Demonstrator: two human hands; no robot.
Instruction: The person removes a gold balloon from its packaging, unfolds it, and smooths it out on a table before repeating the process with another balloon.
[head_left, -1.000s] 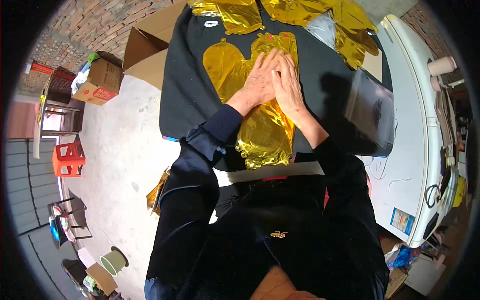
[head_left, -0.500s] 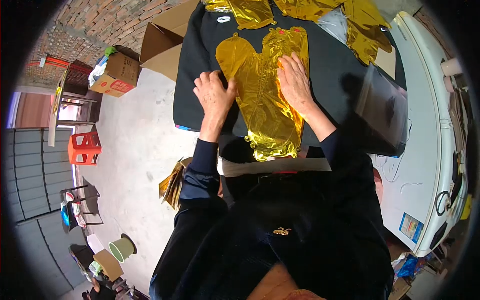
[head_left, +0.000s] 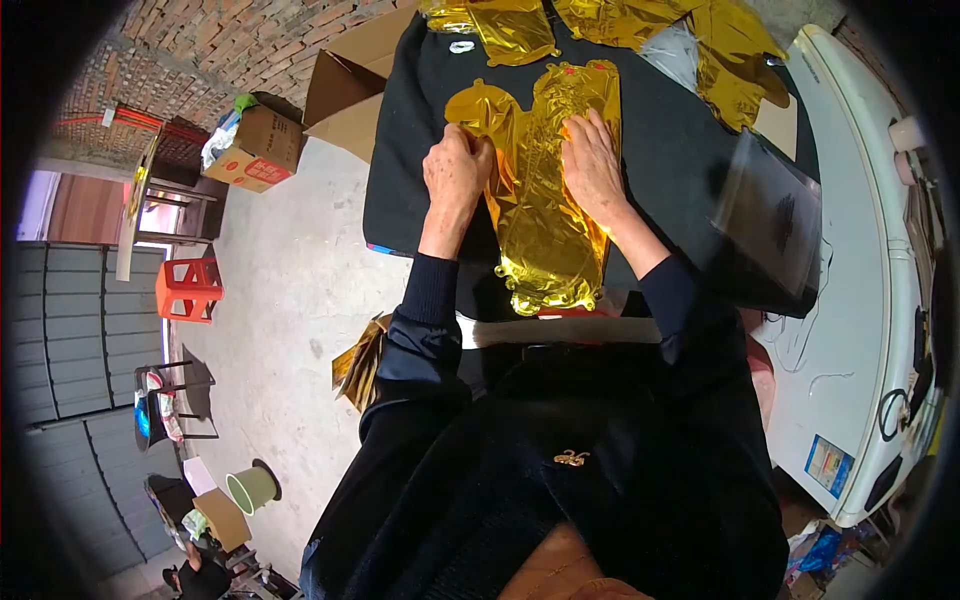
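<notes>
A flat gold foil sheet [head_left: 550, 235] with rounded lobes and small tabs lies on the black cloth-covered table [head_left: 660, 185]. My left hand [head_left: 456, 180] is closed at its left edge, fingers pinched on the foil, which creases beside them. My right hand [head_left: 596, 172] lies on its right part with fingers stretched out flat. Beyond, more gold foil pieces [head_left: 725, 65] rest at the table's far side, with a small white item [head_left: 461, 47] near them.
A clear plastic box or bag [head_left: 765, 215] stands on the table's right. Beyond it is a white appliance [head_left: 840, 300]. An open cardboard box [head_left: 345, 95] adjoins the table's left. A red stool [head_left: 188, 290] and green bin [head_left: 252, 488] stand on the floor.
My left hand has closed on the foil's left edge, which is now creased and drawn inward. My right hand stays spread on the foil. The view has shifted slightly.
</notes>
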